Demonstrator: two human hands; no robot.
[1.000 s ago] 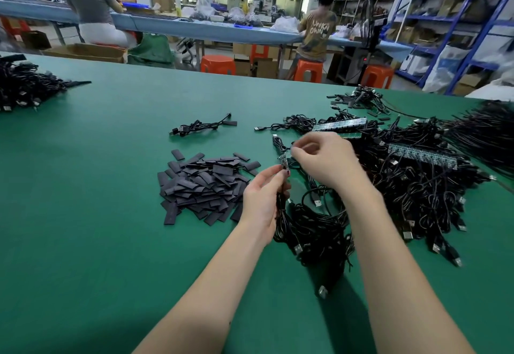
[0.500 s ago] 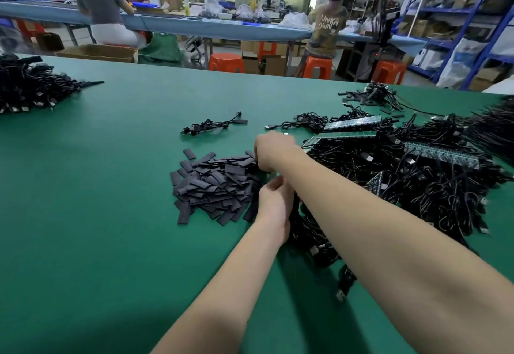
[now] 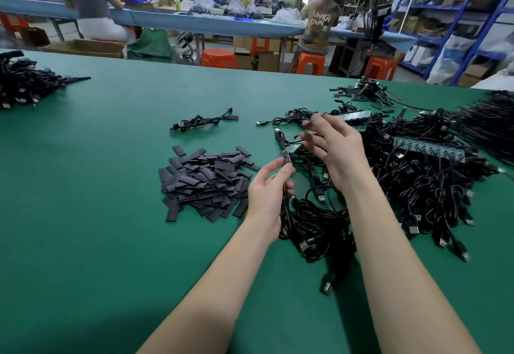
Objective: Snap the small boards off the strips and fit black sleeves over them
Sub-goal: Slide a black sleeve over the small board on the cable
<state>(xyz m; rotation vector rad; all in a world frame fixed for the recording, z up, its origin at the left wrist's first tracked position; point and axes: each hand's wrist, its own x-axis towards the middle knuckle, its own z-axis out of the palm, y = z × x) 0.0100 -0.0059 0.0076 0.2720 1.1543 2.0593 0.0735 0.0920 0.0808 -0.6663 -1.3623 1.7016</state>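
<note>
My left hand pinches a small board upright by its lower end, and its black cable hangs down into a bundle. Just right of and above the board, my right hand hovers, blurred, with fingers spread and no sleeve visible in them. To the left of my left hand lies the heap of flat black sleeves. Two green board strips rest on the big tangle of cables at the right.
A single coiled cable lies beyond the sleeves. More cable piles sit at the far left and the back right. The green table spreads wide to the left. People sit at a bench behind, by orange stools.
My right hand reached left to the sleeve heap, then came back right and up beside the board. My left hand kept hold of the board and its cable.
</note>
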